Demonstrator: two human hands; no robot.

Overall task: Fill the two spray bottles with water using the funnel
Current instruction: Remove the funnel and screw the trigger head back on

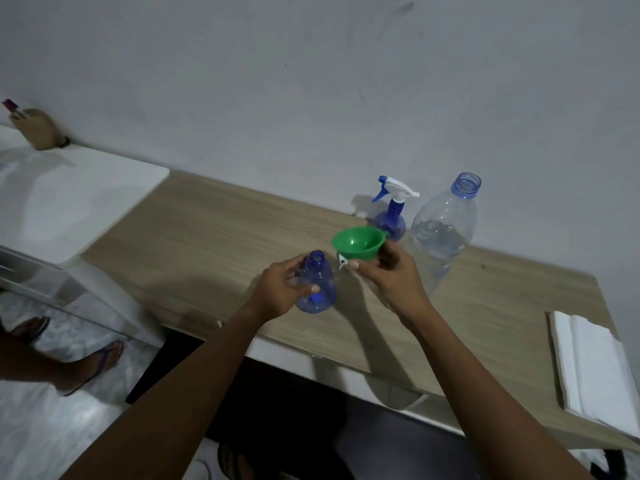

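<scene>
Left hand (280, 289) is wrapped around an uncapped blue spray bottle (317, 284), which stands upright on the worktop (194, 237) near its front edge, neck open. Right hand (391, 275) pinches the green funnel (358, 242) by its underside, held in the air just right of that bottle's neck, spout not in the opening. A small white tag hangs below the funnel. Second spray bottle (391, 216), white-and-blue trigger head still on, stands near the back edge. Just beside it to the right is a large clear water bottle (443, 233), uncapped, partly filled. Folded white cloth (588, 368) lies at the front right corner.
</scene>
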